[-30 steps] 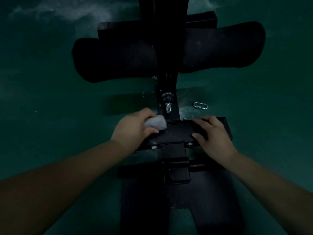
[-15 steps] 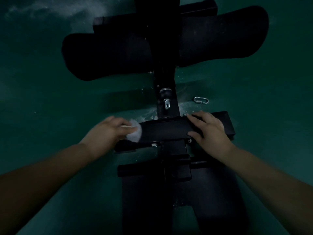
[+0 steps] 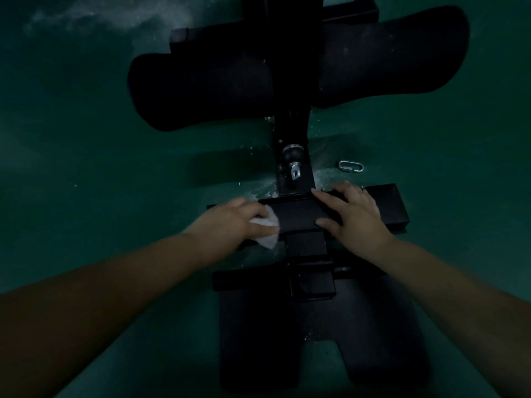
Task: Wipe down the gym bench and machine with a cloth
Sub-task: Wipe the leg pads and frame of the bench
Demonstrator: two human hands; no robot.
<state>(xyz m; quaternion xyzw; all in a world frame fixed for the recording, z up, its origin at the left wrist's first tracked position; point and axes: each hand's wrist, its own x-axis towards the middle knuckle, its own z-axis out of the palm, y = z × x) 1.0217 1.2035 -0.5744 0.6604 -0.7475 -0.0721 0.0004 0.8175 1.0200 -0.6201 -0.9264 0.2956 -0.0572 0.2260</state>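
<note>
A black gym machine stands on a dark green floor, seen from above. Its flat cross bar [image 3: 298, 215] runs left to right in the middle of the view. My left hand [image 3: 230, 222] grips a small white cloth [image 3: 267, 229] and holds it against the left part of that bar. My right hand [image 3: 353, 215] rests on the bar's right half with its fingers spread and the thumb over the near edge. Beyond the bar, a central post [image 3: 293, 145] leads to two wide black pads [image 3: 207, 90]. A black seat pad [image 3: 316, 334] lies below my hands.
A small silver carabiner link [image 3: 351, 166] lies on the floor right of the post. A metal knob and pin [image 3: 293, 165] stick out of the post. Pale dust streaks mark the floor around the post and at the top left.
My left hand slid the cloth leftward along the bar from beside the post, then a little back toward the middle. My right hand stayed on the bar's right half.
</note>
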